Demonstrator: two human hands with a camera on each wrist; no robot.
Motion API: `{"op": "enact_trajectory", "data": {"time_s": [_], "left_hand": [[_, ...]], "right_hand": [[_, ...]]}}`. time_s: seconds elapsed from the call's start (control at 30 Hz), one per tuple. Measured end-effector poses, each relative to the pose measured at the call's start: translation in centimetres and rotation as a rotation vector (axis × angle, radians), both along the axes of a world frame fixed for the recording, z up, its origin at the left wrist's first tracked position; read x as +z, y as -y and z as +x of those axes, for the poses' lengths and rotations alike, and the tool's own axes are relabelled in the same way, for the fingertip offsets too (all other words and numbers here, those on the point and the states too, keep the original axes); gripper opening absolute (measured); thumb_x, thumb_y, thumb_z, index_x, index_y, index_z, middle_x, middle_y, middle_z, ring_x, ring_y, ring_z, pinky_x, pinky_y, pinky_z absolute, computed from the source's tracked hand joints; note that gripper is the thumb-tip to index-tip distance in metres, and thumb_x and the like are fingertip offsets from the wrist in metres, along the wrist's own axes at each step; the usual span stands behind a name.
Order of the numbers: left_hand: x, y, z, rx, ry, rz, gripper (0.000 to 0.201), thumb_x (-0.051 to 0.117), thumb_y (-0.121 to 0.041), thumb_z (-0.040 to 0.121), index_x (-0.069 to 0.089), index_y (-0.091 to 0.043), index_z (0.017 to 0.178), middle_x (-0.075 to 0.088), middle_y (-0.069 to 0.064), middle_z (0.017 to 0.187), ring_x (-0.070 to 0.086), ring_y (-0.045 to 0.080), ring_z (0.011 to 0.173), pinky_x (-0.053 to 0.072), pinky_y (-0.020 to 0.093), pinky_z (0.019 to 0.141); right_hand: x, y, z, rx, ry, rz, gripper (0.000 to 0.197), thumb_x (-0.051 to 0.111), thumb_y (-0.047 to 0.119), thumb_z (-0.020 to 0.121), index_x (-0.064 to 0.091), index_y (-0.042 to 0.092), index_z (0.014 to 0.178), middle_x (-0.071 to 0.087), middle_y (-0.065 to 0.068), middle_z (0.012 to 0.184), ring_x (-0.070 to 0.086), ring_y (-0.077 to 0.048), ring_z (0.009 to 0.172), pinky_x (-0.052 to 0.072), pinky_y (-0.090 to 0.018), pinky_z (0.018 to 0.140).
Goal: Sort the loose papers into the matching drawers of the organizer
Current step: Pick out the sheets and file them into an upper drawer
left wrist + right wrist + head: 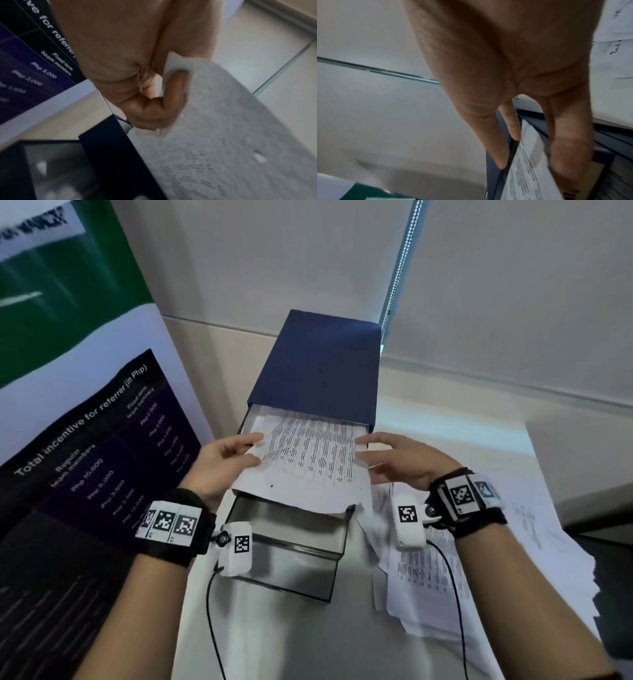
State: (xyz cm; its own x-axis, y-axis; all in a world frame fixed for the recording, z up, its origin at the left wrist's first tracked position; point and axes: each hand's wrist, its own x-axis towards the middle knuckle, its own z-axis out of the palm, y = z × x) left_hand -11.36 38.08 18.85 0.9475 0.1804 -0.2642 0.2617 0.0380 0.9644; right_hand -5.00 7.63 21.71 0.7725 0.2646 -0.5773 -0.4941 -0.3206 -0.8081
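Head view: left hand (222, 460) and right hand (400, 462) pinch a printed sheet (308, 460) over the organizer's (318, 364) open top drawer (251, 419).

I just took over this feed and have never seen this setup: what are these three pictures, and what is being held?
No machine here: a person works bare-handed, with cameras strapped on. The head view looks down on both hands; the other two look along each wrist. The left hand and right hand hold a printed sheet by its side edges over the top open drawer of the blue organizer. A lower drawer also stands pulled out. Loose papers lie on the table to the right.
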Motion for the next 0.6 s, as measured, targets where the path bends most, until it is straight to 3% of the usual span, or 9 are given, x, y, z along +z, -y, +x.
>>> {"op": "enact_trajectory", "data": {"time_s": [0.07,0.2,0.3,0.37,0.43,0.5,0.6], "left_hand": [[-0.5,-0.8,0.3,-0.001,-0.069,0.037,0.042,0.063,0.010,0.083,0.071,-0.013,0.117,0.055,0.009,0.092,0.058,0.017,0.072,0.051,0.018,0.062],[-0.6,-0.8,1.3,0.077,-0.010,0.078,0.033,0.069,0.004,0.083,0.072,-0.013,0.111,0.059,0.008,0.090,0.058,0.017,0.078,0.051,0.021,0.072],[-0.2,0.2,3.0,0.235,0.159,0.375,0.019,0.076,-0.016,0.083,0.075,-0.022,0.101,0.064,-0.004,0.083,0.058,0.006,0.073,0.046,0.018,0.075],[-0.1,0.9,3.9,0.301,0.222,0.507,0.010,0.077,-0.025,0.083,0.074,-0.027,0.093,0.068,-0.005,0.086,0.058,0.006,0.072,0.046,0.018,0.074],[-0.3,1.5,4.8,0.313,0.277,0.631,0.005,0.075,-0.023,0.084,0.075,-0.026,0.088,0.069,-0.002,0.091,0.061,0.011,0.077,0.049,0.021,0.076],[-0.8,2.2,5.2,0.244,0.302,0.764,0.008,0.070,-0.018,0.087,0.077,-0.020,0.090,0.069,0.002,0.096,0.064,0.017,0.087,0.050,0.027,0.086],[-1.7,3.2,5.2,0.068,0.292,1.016,0.022,0.060,-0.029,0.094,0.077,-0.017,0.098,0.068,0.004,0.112,0.061,0.024,0.106,0.040,0.034,0.095]], "right_hand": [[-0.1,-0.3,-0.1,-0.044,0.058,0.007,0.040,0.073,0.008,0.086,0.061,0.008,0.124,0.068,-0.017,0.094,0.068,-0.018,0.062,0.062,-0.028,0.068],[0.3,-1.9,-0.3,0.004,0.032,0.082,0.034,0.071,0.005,0.087,0.062,0.001,0.120,0.064,-0.024,0.095,0.067,-0.023,0.066,0.061,-0.027,0.062],[0.6,-3.1,0.1,0.066,0.034,0.021,0.035,0.076,0.018,0.085,0.065,0.004,0.115,0.061,-0.018,0.090,0.067,-0.021,0.065,0.061,-0.029,0.062],[1.0,-3.6,0.3,0.154,0.156,-0.079,0.043,0.082,0.030,0.078,0.067,0.013,0.115,0.061,-0.011,0.089,0.063,-0.017,0.068,0.058,-0.031,0.069],[1.1,-4.0,-0.1,0.375,0.440,-0.257,0.060,0.085,0.046,0.068,0.065,0.027,0.121,0.058,0.002,0.103,0.057,-0.008,0.085,0.048,-0.028,0.085],[0.2,-4.7,-1.0,0.642,0.700,-0.444,0.080,0.082,0.063,0.061,0.058,0.033,0.131,0.051,0.006,0.126,0.050,-0.009,0.113,0.038,-0.029,0.102],[-2.9,-5.2,-1.2,0.877,0.797,-0.691,0.078,0.060,0.078,0.072,0.055,0.031,0.134,0.048,-0.002,0.145,0.040,-0.018,0.136,0.031,-0.046,0.112]]}}
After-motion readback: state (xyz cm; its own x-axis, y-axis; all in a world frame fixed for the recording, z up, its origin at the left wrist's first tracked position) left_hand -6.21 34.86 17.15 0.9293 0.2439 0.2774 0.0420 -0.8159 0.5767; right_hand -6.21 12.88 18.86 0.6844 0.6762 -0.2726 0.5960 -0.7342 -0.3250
